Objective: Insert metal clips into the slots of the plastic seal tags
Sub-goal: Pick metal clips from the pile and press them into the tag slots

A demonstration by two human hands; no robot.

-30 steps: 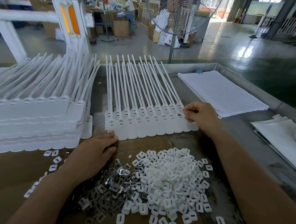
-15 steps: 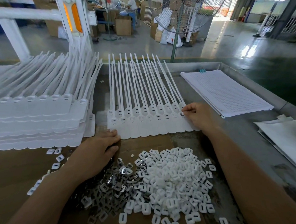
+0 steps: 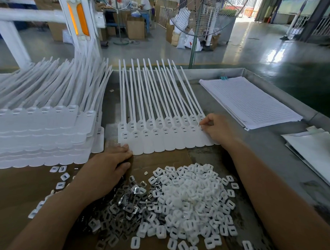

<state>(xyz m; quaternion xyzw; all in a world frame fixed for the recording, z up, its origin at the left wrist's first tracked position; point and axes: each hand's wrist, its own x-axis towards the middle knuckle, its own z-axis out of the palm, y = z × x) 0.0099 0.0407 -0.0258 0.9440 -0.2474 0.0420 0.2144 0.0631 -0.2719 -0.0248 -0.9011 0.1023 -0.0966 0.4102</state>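
Stack of tags [image 3: 38,135] piled just left of the row of seal tags [image 3: 160,137], pile of clips [image 3: 185,204] just nearer than that row. Left hand [image 3: 106,171] relaxed flat, fingertips [image 3: 126,147] touching the row's near-left corner. Right hand [image 3: 216,129] at the row's right end, pinching a small clip [image 3: 200,127] at the last slot.

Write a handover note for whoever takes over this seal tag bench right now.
Left grip: open, flat on the cardboard, fingertips touching the near-left corner of the seal tag row, beside the metal clip pile.
Right grip: pinching a small piece at the rightmost tag's slot.
Done: cannot tell which slots are filled.
Left: seat this piece, then check the row; the large tag stack lies at left.
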